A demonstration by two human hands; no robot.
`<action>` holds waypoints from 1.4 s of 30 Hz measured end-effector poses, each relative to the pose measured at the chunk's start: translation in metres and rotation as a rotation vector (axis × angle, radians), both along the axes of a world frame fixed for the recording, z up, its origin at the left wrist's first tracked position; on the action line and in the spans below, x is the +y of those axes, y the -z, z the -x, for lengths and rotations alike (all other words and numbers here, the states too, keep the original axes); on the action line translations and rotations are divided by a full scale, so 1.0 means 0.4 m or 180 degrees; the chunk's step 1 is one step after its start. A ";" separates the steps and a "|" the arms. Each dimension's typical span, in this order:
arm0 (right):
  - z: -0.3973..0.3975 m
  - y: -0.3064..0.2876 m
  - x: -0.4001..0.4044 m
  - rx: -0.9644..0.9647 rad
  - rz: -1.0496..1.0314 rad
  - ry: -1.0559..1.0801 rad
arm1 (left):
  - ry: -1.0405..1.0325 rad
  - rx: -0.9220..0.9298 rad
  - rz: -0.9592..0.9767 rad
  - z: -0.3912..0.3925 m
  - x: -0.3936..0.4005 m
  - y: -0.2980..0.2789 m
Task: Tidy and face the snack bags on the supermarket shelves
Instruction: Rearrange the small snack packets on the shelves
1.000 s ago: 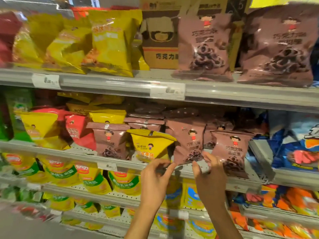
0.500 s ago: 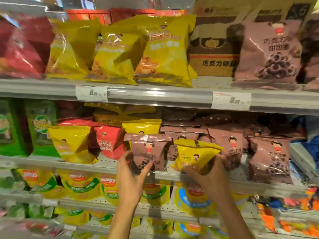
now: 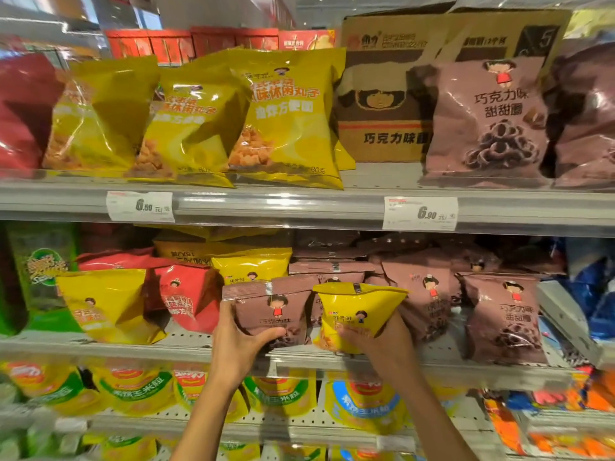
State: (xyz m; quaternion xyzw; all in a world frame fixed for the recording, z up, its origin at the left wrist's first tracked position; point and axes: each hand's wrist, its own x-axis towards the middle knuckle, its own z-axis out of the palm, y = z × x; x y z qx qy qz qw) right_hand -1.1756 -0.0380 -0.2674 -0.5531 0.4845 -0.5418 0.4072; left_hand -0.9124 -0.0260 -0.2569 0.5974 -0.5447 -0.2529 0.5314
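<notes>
Hands at six o'clock: our left hand (image 3: pixel 240 344) grips a brown snack bag (image 3: pixel 273 314) on the middle shelf (image 3: pixel 100 349); our right hand (image 3: pixel 379 341) grips the yellow snack bag (image 3: pixel 357 311) just beside it.

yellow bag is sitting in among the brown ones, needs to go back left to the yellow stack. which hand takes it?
Right. The right hand already grips the yellow bag; the left hand holds a brown bag that stands between it and the yellow stack.

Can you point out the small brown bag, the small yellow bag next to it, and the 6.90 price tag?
small brown bag (image 3: pixel 271 311): head view, front panel above the fingers.
small yellow bag (image 3: pixel 357 309): head view, upper front panel.
6.90 price tag (image 3: pixel 420 213): head view, middle of the label.
</notes>
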 end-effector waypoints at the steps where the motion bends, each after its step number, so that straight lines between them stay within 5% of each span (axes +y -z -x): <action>1: 0.001 -0.001 0.000 0.0004 0.0017 -0.0007 | 0.0011 0.0010 0.0024 0.000 -0.002 0.001; 16: 0.127 -0.057 0.095 -0.0261 -0.0039 0.0727 | 0.0562 0.0669 -0.0023 0.127 -0.018 -0.016; 30: 0.215 -0.017 0.200 -0.0280 -0.0216 0.0629 | 0.1052 -0.0482 -0.0172 0.246 -0.010 -0.010; 42: 0.030 -0.010 0.214 -0.0174 -0.0424 0.0328 | 0.0394 -0.1046 -0.0146 0.115 0.071 0.012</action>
